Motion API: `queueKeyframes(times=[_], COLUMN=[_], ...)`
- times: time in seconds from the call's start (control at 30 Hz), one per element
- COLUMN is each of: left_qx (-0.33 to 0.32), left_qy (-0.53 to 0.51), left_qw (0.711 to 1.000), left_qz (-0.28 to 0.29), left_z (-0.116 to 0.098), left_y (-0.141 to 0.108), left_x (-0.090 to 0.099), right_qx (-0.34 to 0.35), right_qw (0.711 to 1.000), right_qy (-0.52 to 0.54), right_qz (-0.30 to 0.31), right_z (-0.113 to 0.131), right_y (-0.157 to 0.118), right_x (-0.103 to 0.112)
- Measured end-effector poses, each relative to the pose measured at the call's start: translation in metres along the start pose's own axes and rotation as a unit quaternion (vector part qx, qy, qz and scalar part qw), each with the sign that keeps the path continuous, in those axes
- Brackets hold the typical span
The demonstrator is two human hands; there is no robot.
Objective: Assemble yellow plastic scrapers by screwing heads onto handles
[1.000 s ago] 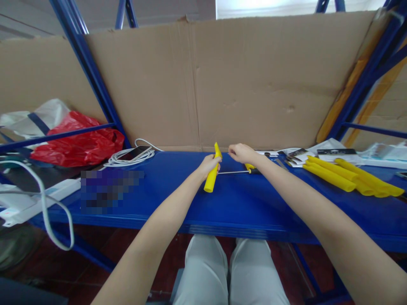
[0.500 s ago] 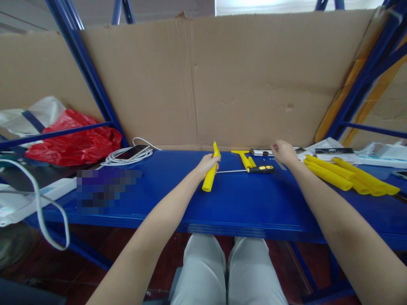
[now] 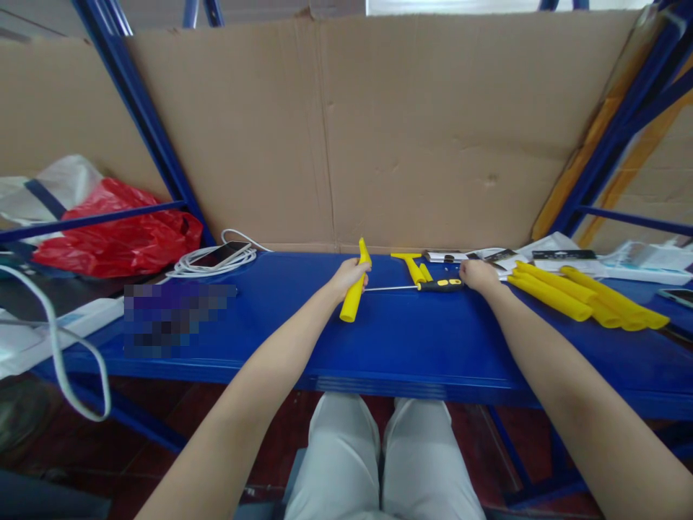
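My left hand is wrapped round a yellow T-shaped plastic handle, its round open end tilted down towards me. A screwdriver with a black and yellow grip lies behind it, shaft pointing left. My right hand is down at the table by the butt of the screwdriver, fingers curled under; what they hold, if anything, is hidden. Another yellow T-shaped piece and a short yellow piece lie just beyond the screwdriver.
Several yellow tubes are piled at the right of the blue table. White packets lie behind them. On the left are a coiled white cable, a power strip and a red plastic bag. Cardboard walls the back.
My right hand has come down to the table by the screwdriver's grip, and the thin grey strip seen below it is now hidden. My left hand keeps hold of the yellow handle.
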State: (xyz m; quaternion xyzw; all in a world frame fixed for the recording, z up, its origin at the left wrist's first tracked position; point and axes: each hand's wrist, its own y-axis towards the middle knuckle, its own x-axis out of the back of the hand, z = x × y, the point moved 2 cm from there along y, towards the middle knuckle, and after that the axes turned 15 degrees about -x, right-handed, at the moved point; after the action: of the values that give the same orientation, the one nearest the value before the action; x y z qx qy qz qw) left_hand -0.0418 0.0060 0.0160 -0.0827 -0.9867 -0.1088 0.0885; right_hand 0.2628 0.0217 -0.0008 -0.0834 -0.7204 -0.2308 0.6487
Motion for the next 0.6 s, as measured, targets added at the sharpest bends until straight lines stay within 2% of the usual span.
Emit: queueKeyframes(times=[0.17, 0.27, 0.5, 0.6], left_qx=[-0.004, 0.007, 0.019, 0.009], left_qy=[-0.027, -0.044, -0.031, -0.032], left_qw=[1.000, 0.999, 0.991, 0.989], left_qz=[0.012, 0.025, 0.125, 0.143], left_z=[-0.004, -0.009, -0.025, -0.035], left_y=[0.000, -0.001, 0.001, 0.006], left_x=[-0.002, -0.010, -0.054, -0.077], right_qx=[-0.020, -0.032, -0.059, -0.079], right_qw=[1.000, 0.999, 0.996, 0.993], right_qy=[0.017, 0.024, 0.064, 0.090], right_qz=[0.000, 0.003, -0.010, -0.013], right_z=[0.000, -0.001, -0.007, -0.013], right_y=[0.001, 0.001, -0.004, -0.005], right_x=[0.000, 0.000, 0.005, 0.007])
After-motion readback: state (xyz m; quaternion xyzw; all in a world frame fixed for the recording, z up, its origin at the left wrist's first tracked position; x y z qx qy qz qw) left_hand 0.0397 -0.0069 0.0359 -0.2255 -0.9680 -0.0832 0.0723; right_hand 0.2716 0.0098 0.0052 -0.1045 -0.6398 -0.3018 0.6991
